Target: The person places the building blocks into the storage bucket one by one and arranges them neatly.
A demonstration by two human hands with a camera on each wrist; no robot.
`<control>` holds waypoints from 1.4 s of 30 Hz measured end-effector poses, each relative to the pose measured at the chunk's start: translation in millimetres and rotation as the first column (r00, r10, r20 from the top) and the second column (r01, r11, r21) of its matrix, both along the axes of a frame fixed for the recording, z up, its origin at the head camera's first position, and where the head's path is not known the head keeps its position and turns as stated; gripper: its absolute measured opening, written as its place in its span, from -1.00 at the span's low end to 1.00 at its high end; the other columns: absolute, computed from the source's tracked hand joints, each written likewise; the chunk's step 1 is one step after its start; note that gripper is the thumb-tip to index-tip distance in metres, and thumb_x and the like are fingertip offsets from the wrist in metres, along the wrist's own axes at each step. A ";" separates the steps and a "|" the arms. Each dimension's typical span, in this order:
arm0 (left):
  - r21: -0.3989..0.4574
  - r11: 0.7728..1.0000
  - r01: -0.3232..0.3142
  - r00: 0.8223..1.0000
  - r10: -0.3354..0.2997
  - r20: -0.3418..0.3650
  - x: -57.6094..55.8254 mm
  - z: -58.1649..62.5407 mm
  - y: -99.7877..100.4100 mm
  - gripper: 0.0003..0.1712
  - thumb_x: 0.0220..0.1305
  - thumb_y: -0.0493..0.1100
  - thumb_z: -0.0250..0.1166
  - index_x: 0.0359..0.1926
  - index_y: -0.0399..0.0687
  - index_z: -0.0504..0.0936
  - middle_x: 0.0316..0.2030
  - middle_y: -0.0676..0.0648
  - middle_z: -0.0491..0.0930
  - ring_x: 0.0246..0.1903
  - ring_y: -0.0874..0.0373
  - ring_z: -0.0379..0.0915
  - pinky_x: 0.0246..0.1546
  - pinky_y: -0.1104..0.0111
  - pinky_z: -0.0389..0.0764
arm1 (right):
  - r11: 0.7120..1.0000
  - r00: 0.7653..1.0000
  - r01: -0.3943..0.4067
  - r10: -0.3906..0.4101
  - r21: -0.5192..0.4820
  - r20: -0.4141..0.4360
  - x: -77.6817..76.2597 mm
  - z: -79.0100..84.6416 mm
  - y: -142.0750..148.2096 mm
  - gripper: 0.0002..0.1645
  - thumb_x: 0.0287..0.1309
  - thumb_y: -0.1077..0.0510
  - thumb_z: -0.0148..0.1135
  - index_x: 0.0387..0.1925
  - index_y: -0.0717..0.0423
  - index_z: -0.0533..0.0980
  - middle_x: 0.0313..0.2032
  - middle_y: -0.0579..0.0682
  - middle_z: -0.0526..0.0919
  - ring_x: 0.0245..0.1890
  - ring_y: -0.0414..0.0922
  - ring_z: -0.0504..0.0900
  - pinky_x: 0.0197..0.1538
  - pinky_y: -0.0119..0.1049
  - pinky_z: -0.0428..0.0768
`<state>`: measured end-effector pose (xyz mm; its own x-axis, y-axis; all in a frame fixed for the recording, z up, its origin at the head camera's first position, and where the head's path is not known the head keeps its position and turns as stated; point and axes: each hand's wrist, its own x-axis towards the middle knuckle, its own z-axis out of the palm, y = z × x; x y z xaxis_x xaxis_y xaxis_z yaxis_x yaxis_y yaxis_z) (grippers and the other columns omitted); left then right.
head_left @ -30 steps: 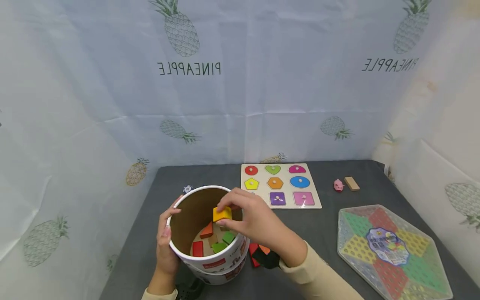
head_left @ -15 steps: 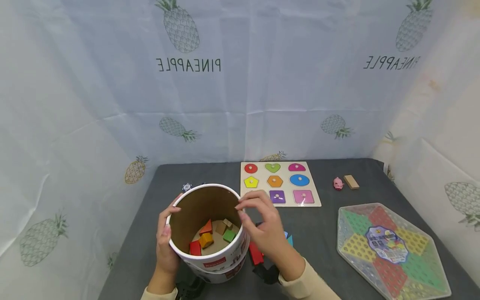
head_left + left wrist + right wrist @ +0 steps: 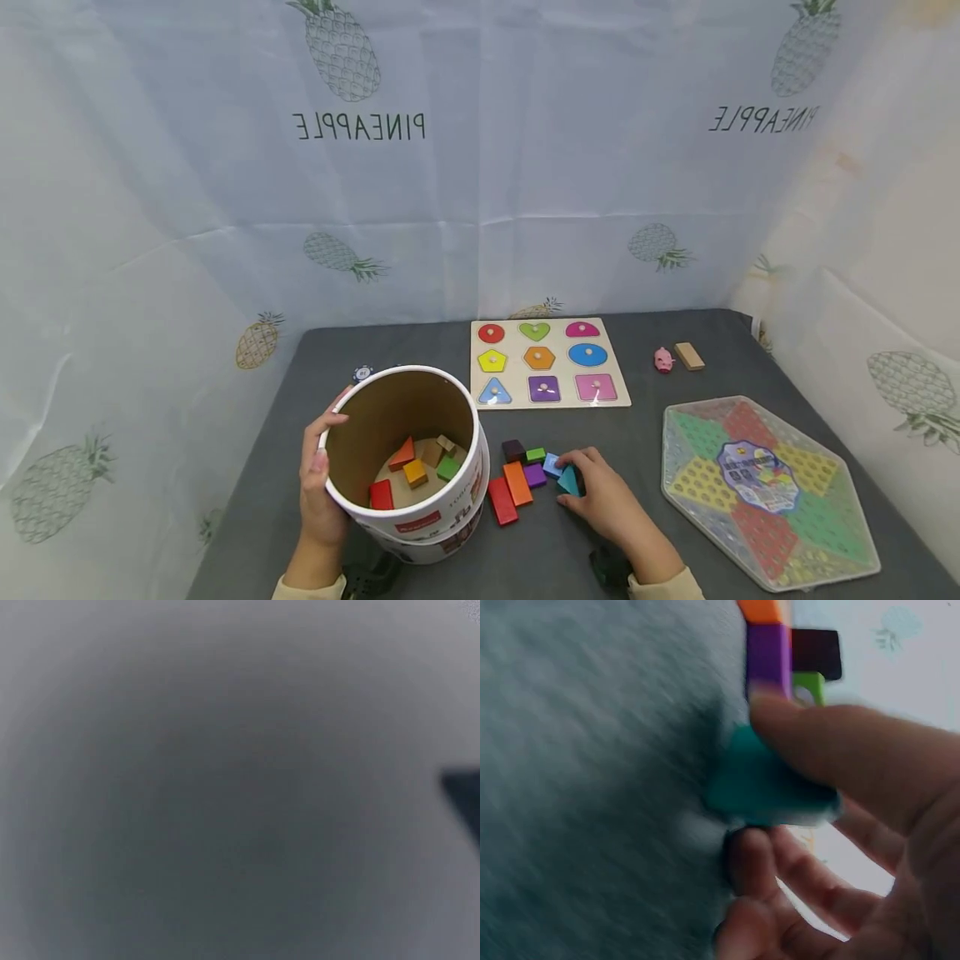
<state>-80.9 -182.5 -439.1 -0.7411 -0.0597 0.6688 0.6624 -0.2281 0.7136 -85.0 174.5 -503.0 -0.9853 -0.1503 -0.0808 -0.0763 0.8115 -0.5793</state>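
Observation:
My left hand (image 3: 322,487) grips the rim of a white round bucket (image 3: 442,510) at its left side, with fingertips over the edge. The bucket tilts so its inside shows. On its floor lie a red block (image 3: 381,495), a yellow block (image 3: 415,474), an orange triangular block (image 3: 402,454), a green block (image 3: 447,468) and plain wooden ones. To the right, my right hand (image 3: 609,498) pinches a teal triangular block (image 3: 769,784) between thumb and fingers, low over the table. The left wrist view is a grey blur.
Beside the bucket lie red (image 3: 503,501), orange (image 3: 517,483), purple (image 3: 535,475), light blue (image 3: 552,465), green (image 3: 536,456) and dark (image 3: 513,451) blocks. A shape puzzle board (image 3: 512,350) lies behind. Right are a hexagonal board game box (image 3: 697,517), pink pig (image 3: 663,360) and wooden block (image 3: 689,357).
The yellow block was let go and now lies in the bucket. My right hand has moved right and down from the rim to the loose blocks and taken hold of the teal one.

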 end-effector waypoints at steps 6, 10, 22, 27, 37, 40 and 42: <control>-0.004 1.000 0.007 1.000 -0.007 0.004 1.6 -2.0 0.2 -0.47 0.29 -0.23 -0.40 0.15 -0.53 0.16 0.34 -0.42 0.06 0.29 -0.22 0.02 0.20 0.20 0.26 | 0.998 0.998 0.058 -0.057 0.026 -0.029 2.4 4.4 -0.2 -0.60 -0.18 0.13 0.54 -0.27 -0.13 0.52 -0.26 -0.09 0.47 -0.36 -0.15 0.46 -0.22 -0.14 0.55; 0.009 1.000 0.012 1.000 -0.012 0.004 1.9 -1.4 0.7 -0.47 0.29 -0.24 -0.40 0.15 -0.51 0.17 0.34 -0.41 0.05 0.28 -0.21 0.01 0.19 0.20 0.27 | 0.989 0.986 0.094 -0.108 -0.115 -0.127 5.9 42.5 -9.7 -0.60 -0.17 0.15 0.54 -0.25 -0.15 0.56 -0.28 -0.14 0.49 -0.39 -0.14 0.45 -0.32 -0.29 0.53; -0.024 1.000 0.014 1.000 -0.015 -0.025 -3.1 6.2 -6.1 -0.48 0.31 -0.24 -0.40 0.16 -0.52 0.15 0.35 -0.43 0.03 0.31 -0.20 -0.01 0.22 0.20 0.23 | 0.811 0.798 -0.531 0.382 -0.245 -0.465 -16.4 173.2 -132.3 -0.66 0.01 0.15 0.43 -0.15 -0.08 0.53 -0.02 -0.22 0.48 -0.29 -0.34 0.51 -0.18 -0.47 0.54; -0.039 0.999 0.032 0.999 -0.033 -0.027 -0.4 3.1 -3.1 -0.48 0.32 -0.24 -0.41 0.16 -0.56 0.10 0.35 -0.45 0.00 0.32 -0.22 -0.03 0.24 0.19 0.20 | 0.855 0.765 -0.515 0.488 0.055 -0.420 -23.6 159.7 -159.4 -0.75 -0.01 0.01 0.44 -0.26 -0.17 0.57 -0.21 -0.33 0.54 -0.35 -0.44 0.48 -0.34 -0.56 0.43; -0.036 0.999 0.018 0.999 -0.019 -0.033 -2.9 3.1 -0.2 -0.48 0.29 -0.25 -0.41 0.14 -0.56 0.11 0.33 -0.46 0.04 0.31 -0.22 0.00 0.22 0.19 0.24 | 0.745 0.726 -0.539 0.175 -0.393 -0.665 -20.2 132.3 -128.4 -0.78 0.08 0.23 0.36 -0.20 -0.02 0.60 -0.13 -0.15 0.52 -0.12 -0.19 0.51 -0.09 -0.29 0.55; -0.018 0.999 0.038 0.998 -0.039 -0.048 -1.7 4.0 -0.3 -0.48 0.28 -0.25 -0.41 0.14 -0.56 0.11 0.33 -0.48 0.02 0.30 -0.25 -0.01 0.21 0.17 0.25 | 0.833 0.754 -0.361 -0.004 -0.419 -0.657 -21.7 110.1 -101.2 -0.75 0.01 0.29 0.38 -0.25 -0.04 0.60 -0.19 -0.14 0.52 -0.15 -0.17 0.50 -0.10 -0.20 0.56; -0.010 0.999 0.040 0.998 -0.041 -0.041 -0.5 4.4 -0.9 -0.48 0.28 -0.25 -0.41 0.14 -0.55 0.12 0.33 -0.47 0.02 0.30 -0.25 -0.01 0.21 0.16 0.25 | 0.916 0.820 -0.174 -0.069 -0.361 -0.569 -25.7 91.0 -80.6 -0.74 -0.04 0.29 0.43 -0.30 -0.05 0.61 -0.24 -0.15 0.52 -0.20 -0.17 0.51 -0.13 -0.19 0.57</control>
